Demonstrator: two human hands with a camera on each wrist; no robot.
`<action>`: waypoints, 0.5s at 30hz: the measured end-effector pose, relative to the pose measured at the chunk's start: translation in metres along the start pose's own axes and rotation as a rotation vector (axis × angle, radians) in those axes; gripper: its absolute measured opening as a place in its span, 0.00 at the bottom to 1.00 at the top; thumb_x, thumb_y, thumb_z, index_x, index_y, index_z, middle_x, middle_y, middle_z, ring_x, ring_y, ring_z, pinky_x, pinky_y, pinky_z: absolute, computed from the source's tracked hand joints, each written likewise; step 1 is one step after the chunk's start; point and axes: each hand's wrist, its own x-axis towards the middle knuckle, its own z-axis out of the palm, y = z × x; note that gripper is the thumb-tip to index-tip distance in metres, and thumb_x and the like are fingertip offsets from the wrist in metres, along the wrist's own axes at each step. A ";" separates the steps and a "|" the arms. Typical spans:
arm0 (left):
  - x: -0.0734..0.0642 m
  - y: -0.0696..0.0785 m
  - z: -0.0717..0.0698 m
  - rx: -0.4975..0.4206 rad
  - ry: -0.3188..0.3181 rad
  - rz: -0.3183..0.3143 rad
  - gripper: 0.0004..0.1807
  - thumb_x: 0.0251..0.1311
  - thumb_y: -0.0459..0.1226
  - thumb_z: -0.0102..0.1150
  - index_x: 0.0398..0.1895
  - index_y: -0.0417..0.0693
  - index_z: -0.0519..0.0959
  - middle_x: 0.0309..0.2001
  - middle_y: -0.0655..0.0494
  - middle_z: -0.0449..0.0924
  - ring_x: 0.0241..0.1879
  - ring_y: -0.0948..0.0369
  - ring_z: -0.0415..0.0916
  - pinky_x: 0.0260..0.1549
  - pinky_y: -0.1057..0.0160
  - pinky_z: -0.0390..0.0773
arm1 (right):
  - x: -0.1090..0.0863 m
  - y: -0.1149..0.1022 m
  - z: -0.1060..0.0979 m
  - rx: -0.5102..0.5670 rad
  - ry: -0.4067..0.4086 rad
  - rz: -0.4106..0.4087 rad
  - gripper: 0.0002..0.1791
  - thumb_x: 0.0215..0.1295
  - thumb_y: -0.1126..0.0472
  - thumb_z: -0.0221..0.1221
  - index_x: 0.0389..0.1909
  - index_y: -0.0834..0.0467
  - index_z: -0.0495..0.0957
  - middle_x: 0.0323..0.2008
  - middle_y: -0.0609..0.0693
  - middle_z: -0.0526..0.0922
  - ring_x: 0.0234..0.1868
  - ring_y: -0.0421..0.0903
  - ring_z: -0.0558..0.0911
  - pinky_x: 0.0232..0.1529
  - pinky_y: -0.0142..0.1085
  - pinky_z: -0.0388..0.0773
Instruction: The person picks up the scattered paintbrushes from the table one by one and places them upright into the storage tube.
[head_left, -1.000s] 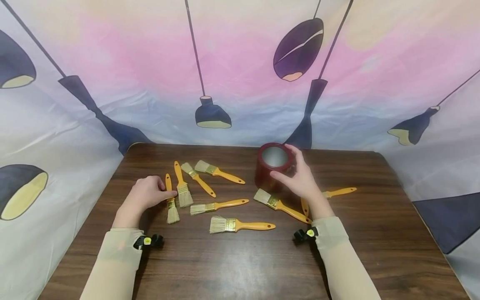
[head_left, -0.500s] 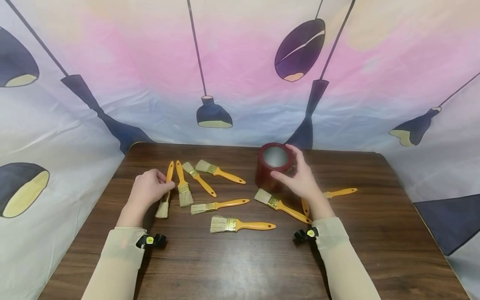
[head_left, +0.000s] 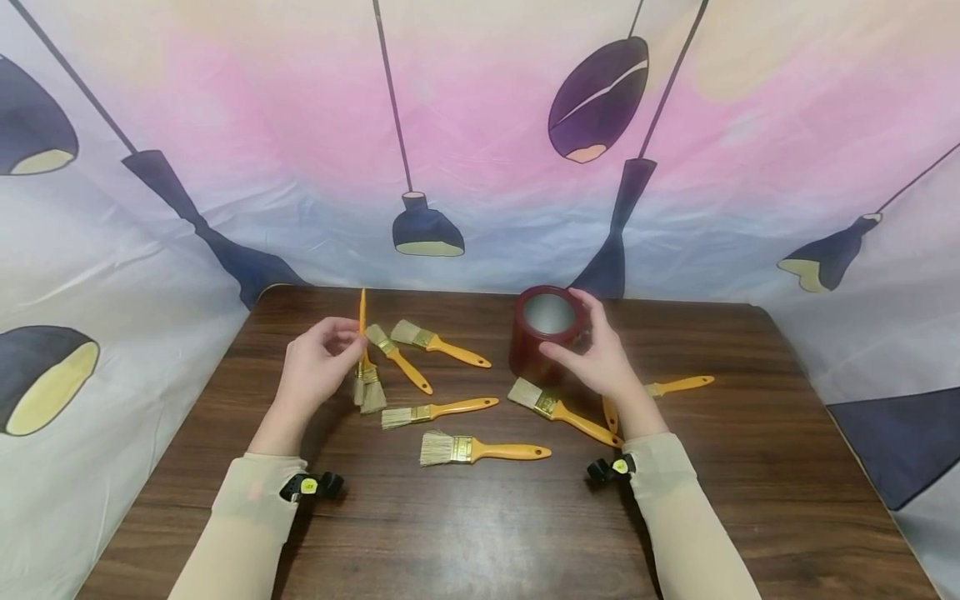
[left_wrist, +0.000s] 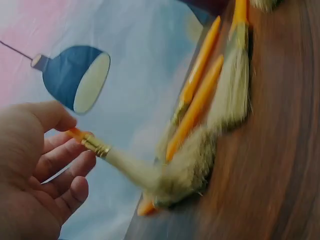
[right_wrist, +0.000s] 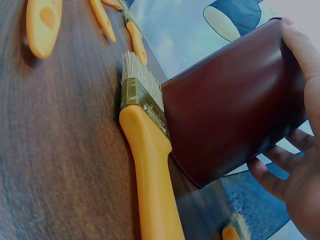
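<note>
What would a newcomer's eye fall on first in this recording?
Probably the dark red pot near the table's far edge, held by the right grip. Next, the orange-handled brushes scattered over the brown wood, with one brush pinched handle-up in the left grip. Behind everything, a pink-and-blue backdrop shows dark lamps.

Head view looks forward-down; close wrist views share its table (head_left: 465,542).
</note>
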 end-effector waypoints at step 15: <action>-0.003 0.042 0.014 -0.616 -0.078 -0.021 0.10 0.81 0.33 0.59 0.54 0.33 0.80 0.31 0.49 0.88 0.23 0.62 0.82 0.22 0.65 0.81 | 0.001 0.002 0.000 0.001 -0.003 0.008 0.53 0.66 0.52 0.78 0.85 0.40 0.56 0.77 0.53 0.70 0.74 0.59 0.74 0.69 0.63 0.77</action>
